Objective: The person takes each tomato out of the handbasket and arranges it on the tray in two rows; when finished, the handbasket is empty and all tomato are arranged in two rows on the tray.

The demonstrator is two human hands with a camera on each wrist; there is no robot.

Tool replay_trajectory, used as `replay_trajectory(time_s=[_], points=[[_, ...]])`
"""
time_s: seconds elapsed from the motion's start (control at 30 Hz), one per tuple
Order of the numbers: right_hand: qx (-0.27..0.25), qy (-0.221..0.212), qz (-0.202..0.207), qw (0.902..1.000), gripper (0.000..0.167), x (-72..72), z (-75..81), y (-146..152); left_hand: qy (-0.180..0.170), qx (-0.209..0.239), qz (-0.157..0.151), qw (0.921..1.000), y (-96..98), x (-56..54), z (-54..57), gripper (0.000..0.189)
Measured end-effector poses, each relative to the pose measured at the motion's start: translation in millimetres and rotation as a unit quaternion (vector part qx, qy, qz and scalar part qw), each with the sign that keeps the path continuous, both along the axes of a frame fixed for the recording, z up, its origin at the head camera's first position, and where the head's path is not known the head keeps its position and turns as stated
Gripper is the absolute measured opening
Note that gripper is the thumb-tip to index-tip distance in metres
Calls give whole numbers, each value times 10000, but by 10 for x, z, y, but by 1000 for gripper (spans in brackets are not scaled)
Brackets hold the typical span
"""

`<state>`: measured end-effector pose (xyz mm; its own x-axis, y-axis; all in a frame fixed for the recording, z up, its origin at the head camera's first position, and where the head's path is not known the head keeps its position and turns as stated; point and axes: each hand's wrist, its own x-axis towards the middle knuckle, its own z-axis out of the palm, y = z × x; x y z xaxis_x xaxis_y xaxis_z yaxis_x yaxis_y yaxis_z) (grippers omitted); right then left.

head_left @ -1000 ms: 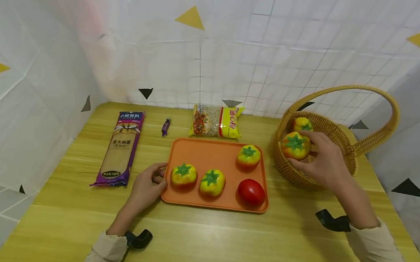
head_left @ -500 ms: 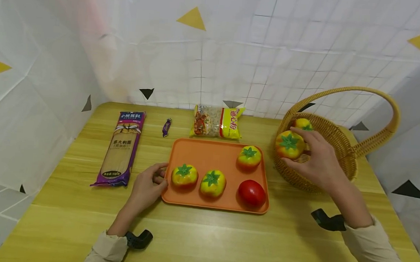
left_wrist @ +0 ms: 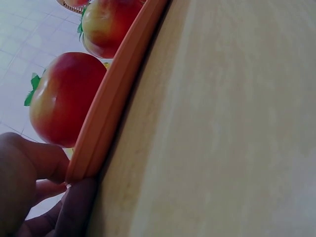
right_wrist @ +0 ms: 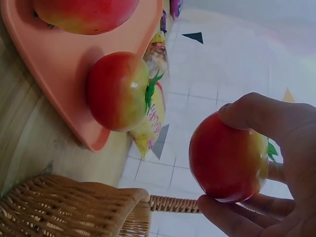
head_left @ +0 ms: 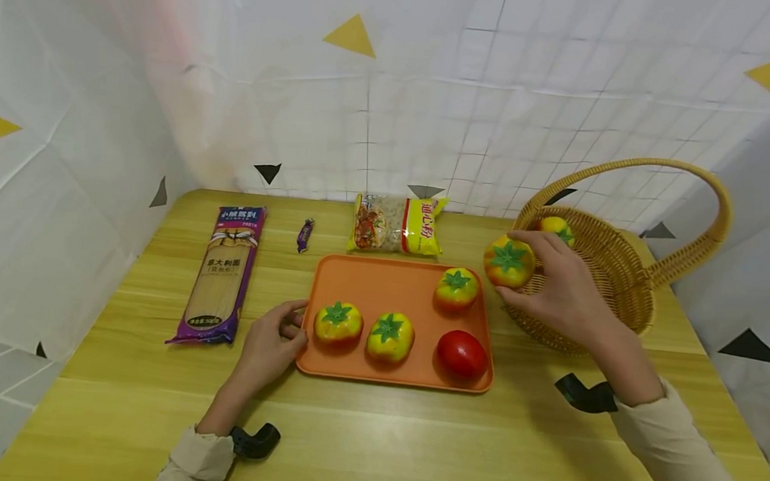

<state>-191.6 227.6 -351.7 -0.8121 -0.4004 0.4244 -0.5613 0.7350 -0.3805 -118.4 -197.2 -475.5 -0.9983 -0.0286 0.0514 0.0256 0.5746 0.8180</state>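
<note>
In the head view my right hand (head_left: 559, 286) holds a yellow-red toy tomato (head_left: 509, 262) with a green star leaf, in the air beside the basket's left rim. The right wrist view shows the thumb on one side of this tomato (right_wrist: 227, 158) and fingers on the other. My left hand (head_left: 271, 340) grips the left edge of the orange tray (head_left: 362, 280); in the left wrist view its thumb and finger pinch the rim. On the tray sit three yellow-topped tomatoes and a red fruit (head_left: 461, 354). Another tomato (head_left: 556, 229) lies in the wicker basket (head_left: 619, 249).
Behind the tray lies a yellow macaroni bag (head_left: 397, 223). A purple-wrapped candy (head_left: 305, 235) and a long purple pasta pack (head_left: 222, 274) lie to the left. The basket's tall handle (head_left: 672, 164) arches above it at the right.
My right hand has lifted the tomato out of the basket and carried it left, toward the tray's back right corner. My left hand has stayed at the tray edge.
</note>
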Motion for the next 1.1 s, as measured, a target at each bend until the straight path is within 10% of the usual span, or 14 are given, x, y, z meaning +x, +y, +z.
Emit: replay_trajectory(time_s=[1.1], points=[[387,-92,612,9973,75,-155,-14,-417,18,-15,-46,10000,-15,-1,-16,51]])
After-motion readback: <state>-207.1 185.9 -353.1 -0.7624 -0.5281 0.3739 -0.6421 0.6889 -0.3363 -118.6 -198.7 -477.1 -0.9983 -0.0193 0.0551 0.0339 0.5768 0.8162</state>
